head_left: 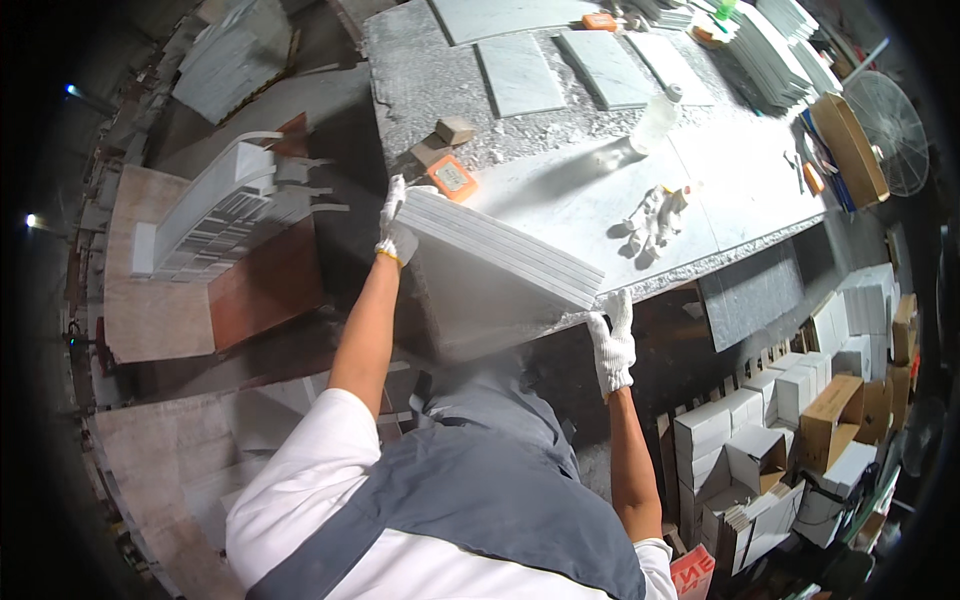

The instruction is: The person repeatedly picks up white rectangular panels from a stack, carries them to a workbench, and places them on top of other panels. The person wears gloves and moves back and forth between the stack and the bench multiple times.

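A stack of several pale grey marble tiles stands tilted at the near edge of the worktable, with its layered edges upward. My left hand, in a white knit glove, is closed round the stack's far left corner. On the near right corner, my right hand, also gloved, grips the tiles with its thumb up and its fingers partly hidden beneath. An orange block with a pale label lies just beyond my left hand. Farther right on the table rest a pair of white gloves and a clear plastic bottle.
Loose marble tiles lie across the dusty tabletop, with stacked slabs at the far right. A cardboard box and a fan stand at the right. White cartons fill the lower right. A wooden crate holding tiles stands left.
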